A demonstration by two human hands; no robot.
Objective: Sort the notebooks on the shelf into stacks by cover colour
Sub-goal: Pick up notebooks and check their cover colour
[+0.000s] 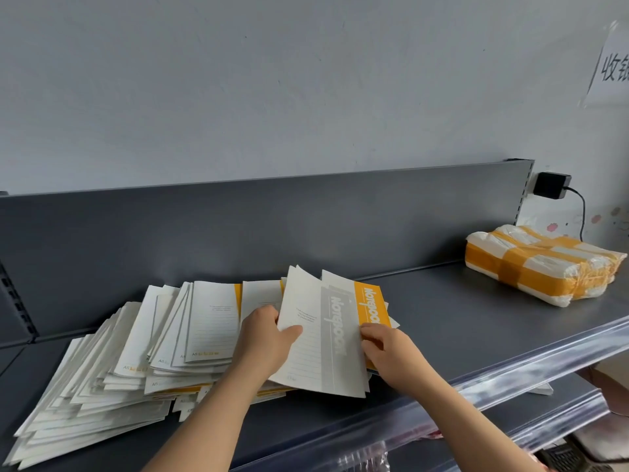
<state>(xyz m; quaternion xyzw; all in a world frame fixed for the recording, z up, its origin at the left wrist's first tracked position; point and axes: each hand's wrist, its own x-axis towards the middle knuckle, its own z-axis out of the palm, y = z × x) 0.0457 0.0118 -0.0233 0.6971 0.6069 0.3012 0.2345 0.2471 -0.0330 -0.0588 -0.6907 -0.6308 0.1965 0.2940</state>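
From the head camera, a dark grey shelf (459, 311) runs across the frame against a pale wall, with a slumped spread of notebooks (136, 352) lying on its left and middle part. Most of them show white covers with their long sides running from the front edge toward the back panel, fanned so the pile leans to the left; thin orange edges peek out low in the heap.

The left hand (262, 338) grips a grey-banded notebook (323, 338) by its left edge, thumb on top of the cover and fingers hidden beneath. This notebook is raised off the pile and tilted, its long axis pointing from the front of the shelf toward the back, the printed title running along that length.

The right hand (388, 352) pinches the near right edge of an orange-banded notebook (371, 308) that lies just behind and partly under the grey one, pointing the same way.

Well apart on the right end of the shelf sits a wrapped bundle (541, 264) bound in orange tape
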